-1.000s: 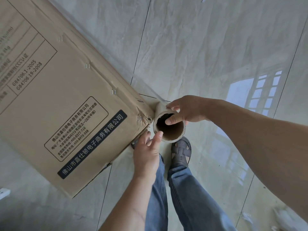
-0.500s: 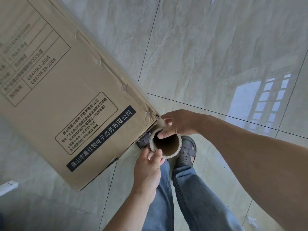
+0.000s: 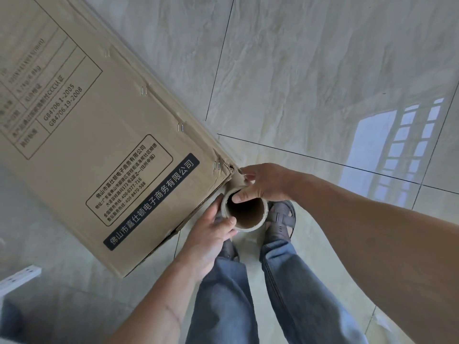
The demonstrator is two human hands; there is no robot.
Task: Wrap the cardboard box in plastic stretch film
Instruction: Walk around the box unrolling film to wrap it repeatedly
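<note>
Both hands [image 3: 208, 234] on film roll [image 3: 244, 209]

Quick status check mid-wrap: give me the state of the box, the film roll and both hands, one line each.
cardboard box: closed, stapled along its edge, corner beside the roll torn; whether film covers it cannot be told.
film roll: upright, hollow core facing the camera, held against the box corner.
left hand: fingers curled round the roll's near side.
right hand: grips the roll's top rim, thumb inside the core.

Left hand [image 3: 208, 234]: reaches up from below, fingers curled round the near side of the roll [image 3: 244, 209], thumb on its rim. Right hand [image 3: 263, 182]: reaches in from the right, thumb hooked inside the core, fingers over the far side.
</note>
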